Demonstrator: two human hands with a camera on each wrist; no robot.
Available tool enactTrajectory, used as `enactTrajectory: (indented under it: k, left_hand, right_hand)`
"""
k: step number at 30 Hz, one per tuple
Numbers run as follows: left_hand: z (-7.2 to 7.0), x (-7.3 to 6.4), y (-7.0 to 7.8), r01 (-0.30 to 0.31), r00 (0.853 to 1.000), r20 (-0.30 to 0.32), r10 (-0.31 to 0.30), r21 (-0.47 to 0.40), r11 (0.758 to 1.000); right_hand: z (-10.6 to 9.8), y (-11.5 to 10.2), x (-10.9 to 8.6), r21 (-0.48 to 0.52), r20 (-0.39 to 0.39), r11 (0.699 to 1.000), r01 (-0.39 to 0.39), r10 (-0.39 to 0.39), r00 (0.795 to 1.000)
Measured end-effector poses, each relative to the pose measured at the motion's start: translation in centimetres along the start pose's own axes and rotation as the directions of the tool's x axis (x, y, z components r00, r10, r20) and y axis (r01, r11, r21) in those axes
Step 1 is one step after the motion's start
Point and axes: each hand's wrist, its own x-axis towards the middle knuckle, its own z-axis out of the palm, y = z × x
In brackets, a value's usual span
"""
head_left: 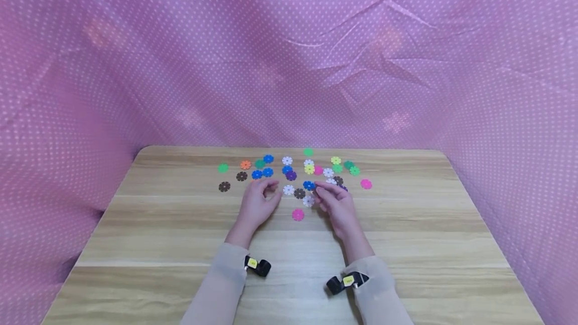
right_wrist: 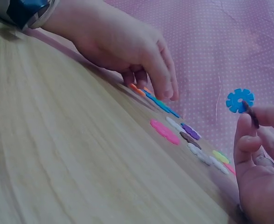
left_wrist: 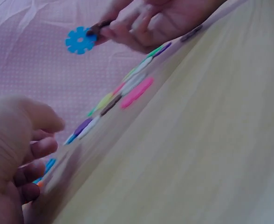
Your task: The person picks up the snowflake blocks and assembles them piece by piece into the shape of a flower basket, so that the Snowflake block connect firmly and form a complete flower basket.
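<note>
My right hand (head_left: 337,205) pinches a brown notched disc (right_wrist: 253,117) between thumb and fingertips. A blue notched disc (right_wrist: 233,102) is slotted into its edge, and the pair is held up off the table. To the left, my left hand (head_left: 257,203) hovers low over the near side of the scattered discs. Its fingers are loosely bent, and nothing shows between them. Two blue discs (head_left: 268,172) lie just beyond it. On the table between the hands are a white disc (head_left: 288,190), a brown disc (head_left: 299,193) and, nearer, a pink disc (head_left: 298,214).
Several more flower-shaped discs lie flat across the far part of the wooden table (head_left: 149,229), among them an orange disc (head_left: 245,165) and a pink disc (head_left: 366,184). Some overlap. A pink dotted cloth (head_left: 289,64) hangs behind and at both sides. Each sleeve carries a black wrist camera (head_left: 263,268).
</note>
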Motion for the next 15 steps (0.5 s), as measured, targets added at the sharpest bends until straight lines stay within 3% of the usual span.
enactTrajectory:
  k: [3, 7, 10, 15]
  left_hand:
    - [-0.33, -0.25, -0.31, -0.011, 0.996, 0.085, 0.000, 0.130, 0.991]
    - [-0.26, -0.63, -0.39, -0.070, 0.983, 0.183, 0.023, 0.257, 0.964]
    - [-0.02, -0.75, -0.36, -0.088, 0.982, 0.188, 0.035, 0.286, 0.954]
    - [0.21, -0.80, 0.05, -0.077, 0.987, 0.155, 0.041, 0.234, 0.969]
  right_hand:
    - [-0.08, -0.05, -0.02, -0.022, 0.000, 1.000, -0.014, 0.014, 1.000]
    - [0.00, 0.02, -0.10, -0.040, 0.003, 0.999, -0.014, 0.014, 1.000]
    - [0.07, 0.11, -0.16, -0.044, 0.011, 0.999, -0.009, 0.009, 1.000]
    - [0.09, 0.19, -0.21, -0.058, 0.030, 0.998, 0.007, -0.005, 1.000]
